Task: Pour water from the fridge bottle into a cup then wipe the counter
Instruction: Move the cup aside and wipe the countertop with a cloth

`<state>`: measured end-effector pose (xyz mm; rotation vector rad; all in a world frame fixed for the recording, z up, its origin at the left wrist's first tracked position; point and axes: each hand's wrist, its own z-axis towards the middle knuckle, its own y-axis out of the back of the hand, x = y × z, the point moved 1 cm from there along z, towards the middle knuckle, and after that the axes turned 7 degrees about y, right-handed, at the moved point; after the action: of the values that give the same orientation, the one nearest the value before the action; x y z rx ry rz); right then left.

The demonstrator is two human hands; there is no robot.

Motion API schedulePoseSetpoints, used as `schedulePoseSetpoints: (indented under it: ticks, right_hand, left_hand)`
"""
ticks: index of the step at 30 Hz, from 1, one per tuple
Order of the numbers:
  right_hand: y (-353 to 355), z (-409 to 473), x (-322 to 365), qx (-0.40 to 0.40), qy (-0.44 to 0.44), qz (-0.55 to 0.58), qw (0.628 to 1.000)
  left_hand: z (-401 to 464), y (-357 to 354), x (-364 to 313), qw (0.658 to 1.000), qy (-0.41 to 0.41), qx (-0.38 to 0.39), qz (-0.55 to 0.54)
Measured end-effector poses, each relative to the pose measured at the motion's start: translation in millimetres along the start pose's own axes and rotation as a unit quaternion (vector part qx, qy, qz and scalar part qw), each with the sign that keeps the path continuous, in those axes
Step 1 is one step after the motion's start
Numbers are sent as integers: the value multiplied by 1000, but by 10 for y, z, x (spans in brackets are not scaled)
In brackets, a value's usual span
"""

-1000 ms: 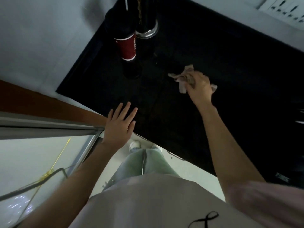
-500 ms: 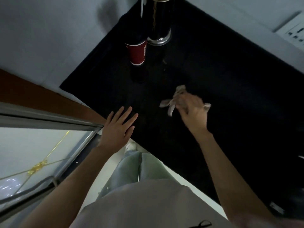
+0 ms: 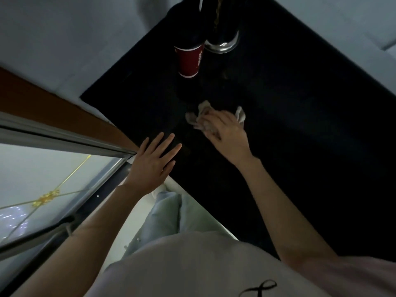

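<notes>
A crumpled pale cloth point(image 3: 195, 118) lies on the black counter point(image 3: 300, 125), and my right hand point(image 3: 225, 133) grips it and presses it onto the surface. My left hand point(image 3: 153, 163) rests flat at the counter's near left edge, fingers straight and spread, holding nothing. A red paper cup point(image 3: 189, 60) stands at the back of the counter. Right beside it stands a dark bottle with a shiny metal base point(image 3: 222, 42); its top is cut off by the frame.
A grey wall runs behind and left of the counter. To the left are a brown wooden strip point(image 3: 53, 108) and a metal-framed glass door point(image 3: 64, 142). The counter's white front edge point(image 3: 205, 213) lies just before my legs.
My right hand has dragged the cloth across the counter toward me and to the left, closer to my left hand. My left hand has stayed at the counter's edge.
</notes>
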<state>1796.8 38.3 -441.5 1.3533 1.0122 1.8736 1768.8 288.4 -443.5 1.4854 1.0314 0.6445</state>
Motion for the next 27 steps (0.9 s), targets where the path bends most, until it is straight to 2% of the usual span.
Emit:
schedulePoseSetpoints:
  ticks: [4,8,12,15,24,27]
  right_hand:
    - [144,-375,-215,-44,-64,-21,997]
    - [232,247,-702,-76,-126,-34,989]
    - [227,1230,-819,2,-102,-30,994]
    - [112,1424,-646,23,-81,-33,996]
    - [28,-231,179,-2,-22,-7,1000]
    - [101,-529,150,-5,-36,-18,999]
  left_hand:
    - [-12,5,-13,1000,4,11,12]
    - [-7,17,-31,1000,10,18,7]
    - [-12,17,-19,1000,4,21,8]
    - [-12,-3,-21,1000,2,20,7]
    - [-7,12,-26,1000,3,17,-9]
    - [4,31,-3,1000,-2,22,-11]
